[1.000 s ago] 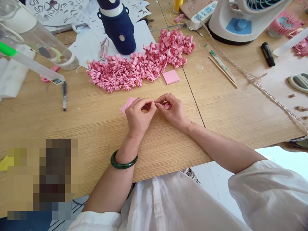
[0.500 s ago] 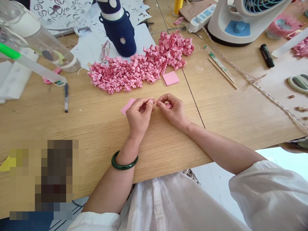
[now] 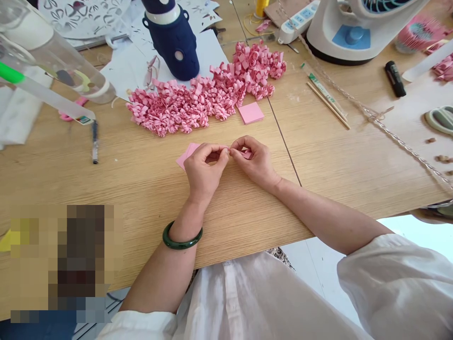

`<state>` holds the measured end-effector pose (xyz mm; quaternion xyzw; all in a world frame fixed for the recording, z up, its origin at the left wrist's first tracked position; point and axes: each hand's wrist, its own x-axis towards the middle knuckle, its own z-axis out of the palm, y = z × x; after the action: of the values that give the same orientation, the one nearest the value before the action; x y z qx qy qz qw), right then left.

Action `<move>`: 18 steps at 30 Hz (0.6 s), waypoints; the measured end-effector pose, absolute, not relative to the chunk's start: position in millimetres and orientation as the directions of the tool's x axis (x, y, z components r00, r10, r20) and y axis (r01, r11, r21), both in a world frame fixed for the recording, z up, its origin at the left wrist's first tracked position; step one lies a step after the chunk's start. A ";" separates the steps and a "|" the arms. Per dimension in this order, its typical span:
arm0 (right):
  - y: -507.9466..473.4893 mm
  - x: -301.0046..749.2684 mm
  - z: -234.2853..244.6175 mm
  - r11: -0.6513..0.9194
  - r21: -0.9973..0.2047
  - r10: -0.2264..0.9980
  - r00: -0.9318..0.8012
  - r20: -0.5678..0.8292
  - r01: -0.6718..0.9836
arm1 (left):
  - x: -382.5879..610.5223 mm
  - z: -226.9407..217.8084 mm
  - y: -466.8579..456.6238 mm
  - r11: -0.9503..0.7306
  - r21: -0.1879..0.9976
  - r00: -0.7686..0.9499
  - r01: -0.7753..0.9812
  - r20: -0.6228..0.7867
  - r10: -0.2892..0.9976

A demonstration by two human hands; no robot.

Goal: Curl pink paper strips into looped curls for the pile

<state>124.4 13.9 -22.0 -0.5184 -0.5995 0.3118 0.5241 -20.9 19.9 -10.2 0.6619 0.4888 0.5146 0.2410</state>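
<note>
My left hand (image 3: 203, 170) and right hand (image 3: 256, 163) meet above the desk (image 3: 141, 189), fingers pinching a thin pink strip (image 3: 247, 154), partly hidden in my right. So slight a piece likely wants fingertips only. Pink sheet (image 3: 185, 155) beside my left; curled pink heap (image 3: 184, 104) beyond, presumably leaving wrists room.

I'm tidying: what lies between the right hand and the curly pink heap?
The head view shows square pink paper between the right hand and the heap.
</note>
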 end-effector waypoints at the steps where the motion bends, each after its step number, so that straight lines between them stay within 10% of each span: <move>1: 13.2 124.0 -21.8 0.276 -0.912 0.946 0.084 0.314 0.304 | -20.8 -9.6 19.8 -0.420 0.805 -0.008 0.418 0.466 0.885; 18: 8.3 121.2 -20.2 0.252 -0.911 0.945 0.121 0.305 0.325 | -18.5 -7.9 15.8 -0.501 0.710 0.008 0.496 0.573 0.820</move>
<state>121.2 8.3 -20.2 -0.5350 -0.5931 0.2958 0.5239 -18.5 15.8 -7.9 0.6927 0.4746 0.5203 0.1557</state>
